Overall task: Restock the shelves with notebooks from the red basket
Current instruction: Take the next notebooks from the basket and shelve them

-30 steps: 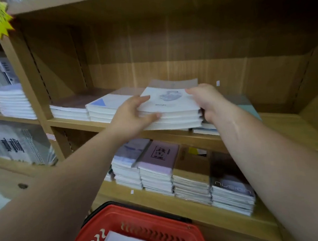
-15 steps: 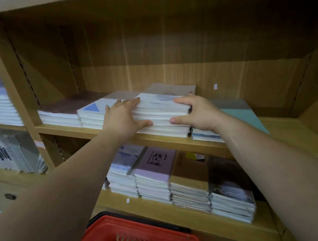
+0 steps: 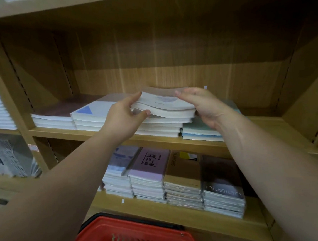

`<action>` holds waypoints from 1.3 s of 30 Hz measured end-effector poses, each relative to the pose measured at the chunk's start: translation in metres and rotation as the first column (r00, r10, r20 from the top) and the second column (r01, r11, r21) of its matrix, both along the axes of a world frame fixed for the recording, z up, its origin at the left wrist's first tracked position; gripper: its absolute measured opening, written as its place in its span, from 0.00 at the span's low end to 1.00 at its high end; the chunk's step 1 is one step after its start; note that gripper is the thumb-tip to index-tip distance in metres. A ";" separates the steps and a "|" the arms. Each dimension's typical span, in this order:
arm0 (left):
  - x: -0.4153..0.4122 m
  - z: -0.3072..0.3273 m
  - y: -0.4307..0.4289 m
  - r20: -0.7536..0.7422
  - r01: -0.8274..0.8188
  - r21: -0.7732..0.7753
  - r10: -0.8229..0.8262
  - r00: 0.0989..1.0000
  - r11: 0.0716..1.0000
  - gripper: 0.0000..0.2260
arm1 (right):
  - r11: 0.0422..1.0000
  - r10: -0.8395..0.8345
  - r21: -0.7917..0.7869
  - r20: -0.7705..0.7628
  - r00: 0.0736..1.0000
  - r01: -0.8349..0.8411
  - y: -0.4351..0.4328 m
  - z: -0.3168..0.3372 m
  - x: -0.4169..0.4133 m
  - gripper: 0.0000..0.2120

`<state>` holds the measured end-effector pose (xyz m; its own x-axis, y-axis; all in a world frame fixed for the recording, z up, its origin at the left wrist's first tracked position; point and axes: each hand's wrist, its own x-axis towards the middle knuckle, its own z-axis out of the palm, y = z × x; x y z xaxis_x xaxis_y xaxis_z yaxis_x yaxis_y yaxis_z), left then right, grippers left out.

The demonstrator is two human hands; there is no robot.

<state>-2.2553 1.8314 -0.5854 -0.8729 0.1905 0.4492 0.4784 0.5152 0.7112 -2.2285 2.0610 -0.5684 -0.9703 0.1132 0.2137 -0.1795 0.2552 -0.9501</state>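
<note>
Wooden middle shelf point(image 3: 266, 126), front edge, carries a bowed bundle of white paper notebooks point(image 3: 164, 106) atop its stack, left hand point(image 3: 123, 120) pinching the raised left edge, right hand point(image 3: 204, 106) clasping the right; placing step, next likely flattening and squaring; red plastic basket point(image 3: 135, 231) below.

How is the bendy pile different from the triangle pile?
The bendy pile is curved, held between the left hand and right hand; the triangle pile lies flat, untouched. The bendy pile's cover has a central picture; the triangle pile's, a corner triangle. Both are pale notebooks.
</note>
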 end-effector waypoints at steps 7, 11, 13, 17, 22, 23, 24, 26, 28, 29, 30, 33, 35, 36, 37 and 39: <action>0.024 0.008 0.050 -0.182 -0.009 0.011 0.010 0.983 1.000 0.18 | 0.965 -0.165 -0.208 -0.004 0.986 0.160 0.038 0.001 0.028 0.35; 0.034 0.008 0.077 -0.279 0.036 -0.175 -0.085 0.957 0.984 0.26 | 0.937 -0.239 -0.245 0.073 0.968 0.250 0.068 0.003 0.045 0.30; 0.035 0.002 0.089 -0.292 0.064 -0.288 -0.152 0.944 0.955 0.28 | 0.922 -0.287 -0.230 0.135 0.949 0.311 0.086 0.001 0.052 0.29; 0.032 -0.011 0.111 -0.257 0.141 -0.435 -0.273 0.927 0.890 0.24 | 0.860 -0.452 -0.181 0.164 0.877 0.477 0.116 -0.008 0.068 0.26; 0.021 -0.001 0.111 -0.258 -0.043 -0.664 -0.175 0.950 0.746 0.46 | 0.818 -0.503 -0.202 0.202 0.840 0.538 0.127 -0.012 0.074 0.33; 0.016 0.001 0.104 -0.257 -0.104 -0.673 -0.099 0.961 0.733 0.48 | 0.807 -0.505 -0.221 0.221 0.834 0.547 0.126 -0.014 0.072 0.35; 0.013 0.001 0.098 -0.218 -0.122 -0.677 -0.040 0.975 0.726 0.48 | 0.798 -0.506 -0.237 0.235 0.830 0.554 0.124 -0.014 0.070 0.36; 0.010 -0.006 0.088 -0.109 -0.061 -0.690 -0.020 0.994 0.721 0.45 | 0.804 -0.499 -0.220 0.256 0.828 0.553 0.122 -0.014 0.066 0.27; 0.007 -0.013 0.083 -0.092 -0.020 -0.665 -0.055 0.994 0.746 0.39 | 0.814 -0.483 -0.202 0.285 0.828 0.545 0.119 -0.013 0.066 0.21; 0.006 -0.015 0.082 -0.109 -0.014 -0.640 -0.073 0.991 0.768 0.36 | 0.816 -0.472 -0.216 0.288 0.833 0.537 0.119 -0.012 0.065 0.23; 0.004 -0.016 0.082 -0.127 -0.012 -0.625 -0.086 0.988 0.780 0.33 | 0.817 -0.459 -0.235 0.287 0.841 0.526 0.118 -0.009 0.065 0.27; 0.002 -0.018 0.088 -0.151 -0.012 -0.621 -0.104 0.983 0.784 0.30 | 0.787 -0.444 -0.338 0.271 0.854 0.516 0.119 0.000 0.066 0.31; 0.006 -0.017 0.098 -0.175 0.003 -0.603 -0.135 0.975 0.798 0.29 | 0.752 -0.460 -0.396 0.256 0.850 0.526 0.123 0.007 0.071 0.28; 0.009 -0.017 0.105 -0.188 0.024 -0.594 -0.168 0.968 0.804 0.27 | 0.736 -0.471 -0.416 0.250 0.846 0.533 0.126 0.010 0.074 0.26; 0.012 -0.016 0.113 -0.202 0.054 -0.595 -0.214 0.956 0.802 0.26 | 0.726 -0.479 -0.430 0.244 0.843 0.537 0.130 0.012 0.077 0.24; 0.020 -0.016 0.134 -0.211 0.079 -0.642 -0.275 0.938 0.762 0.23 | 0.712 -0.491 -0.444 0.240 0.838 0.544 0.134 0.015 0.084 0.19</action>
